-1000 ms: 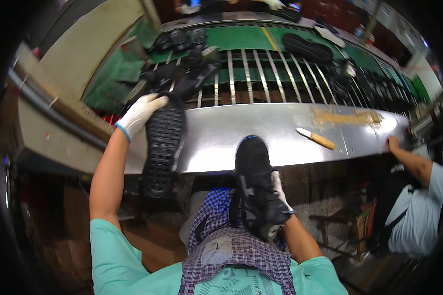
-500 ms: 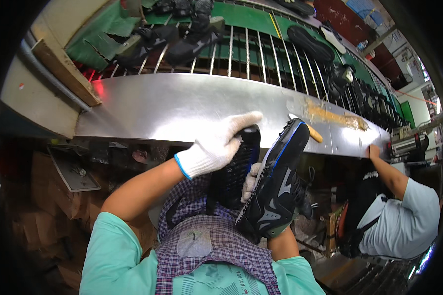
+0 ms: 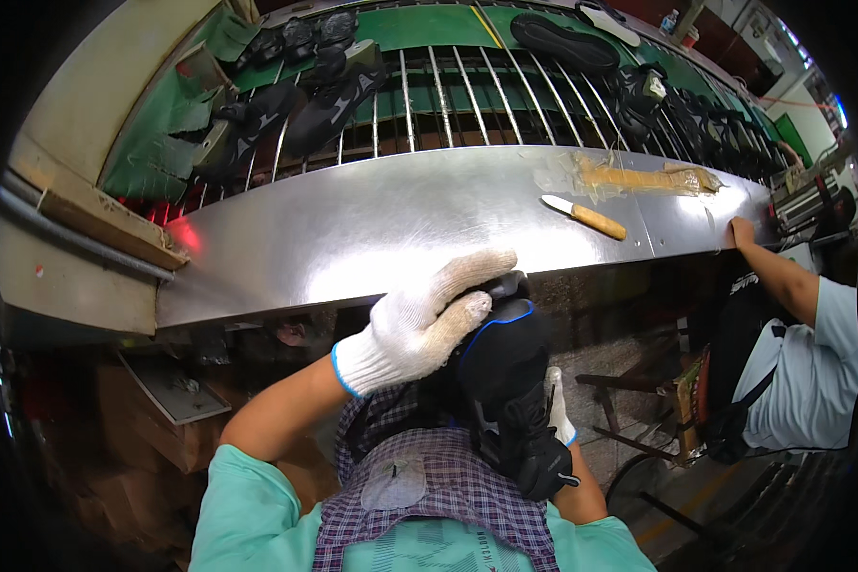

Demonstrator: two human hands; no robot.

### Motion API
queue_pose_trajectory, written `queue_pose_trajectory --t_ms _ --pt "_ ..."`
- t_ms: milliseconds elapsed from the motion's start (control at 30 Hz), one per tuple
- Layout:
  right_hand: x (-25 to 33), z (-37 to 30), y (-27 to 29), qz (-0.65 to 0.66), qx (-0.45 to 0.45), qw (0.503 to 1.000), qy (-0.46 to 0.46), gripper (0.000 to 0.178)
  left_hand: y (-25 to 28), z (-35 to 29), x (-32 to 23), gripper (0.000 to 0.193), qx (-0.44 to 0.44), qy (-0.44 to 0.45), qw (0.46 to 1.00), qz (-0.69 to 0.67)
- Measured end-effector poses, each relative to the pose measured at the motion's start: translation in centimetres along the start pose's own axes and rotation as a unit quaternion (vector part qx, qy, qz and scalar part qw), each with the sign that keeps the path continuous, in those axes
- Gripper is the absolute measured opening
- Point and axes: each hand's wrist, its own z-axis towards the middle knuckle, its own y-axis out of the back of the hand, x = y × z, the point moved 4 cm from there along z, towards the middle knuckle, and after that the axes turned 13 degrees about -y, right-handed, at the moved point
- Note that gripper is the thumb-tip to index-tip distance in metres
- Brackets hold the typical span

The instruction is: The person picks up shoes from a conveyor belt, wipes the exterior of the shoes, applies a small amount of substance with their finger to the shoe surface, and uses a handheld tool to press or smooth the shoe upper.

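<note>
A black sneaker (image 3: 515,367) with a thin blue line round its toe stands toe-up in front of my plaid apron, its laces toward me. My left hand (image 3: 415,329), in a white knit glove with a blue cuff, grips a black sole (image 3: 512,285) at the toe end, between thumb and fingers. The sole lies against or just behind the sneaker's toe; whether they touch cannot be made out. My right hand (image 3: 560,408), gloved too, holds the sneaker from its right side, with most of its fingers hidden behind the shoe.
A metal ledge (image 3: 372,219) runs across ahead of me, with a wooden-handled tool (image 3: 596,221) and brown tape (image 3: 643,179) on it. Beyond, black shoes (image 3: 329,110) and a sole (image 3: 564,43) lie on a roller rack. A co-worker (image 3: 796,353) sits at right; cardboard boxes (image 3: 167,434) stand at left.
The sneaker has turned from side-on to laces-up and moved left, in to the sole. My right hand has come round to its right side. The wooden-handled tool is now fully uncovered.
</note>
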Motion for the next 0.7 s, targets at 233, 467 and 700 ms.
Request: queue_pose_trajectory --t_ms 233,467,700 --pt "-0.3 -0.1 0.3 0.016 0.012 1.0 0.003 0.057 1.0 -0.5 -0.6 0.043 0.028 0.038 0.999 -0.008" --pt "0.1 -0.1 0.3 0.021 0.008 1.0 0.009 0.057 1.1 -0.2 -0.9 0.041 0.071 0.03 0.997 0.023" --pt "0.5 -0.1 0.1 0.026 0.009 1.0 0.015 0.057 1.1 0.6 -0.8 0.038 0.082 0.015 0.996 0.037"
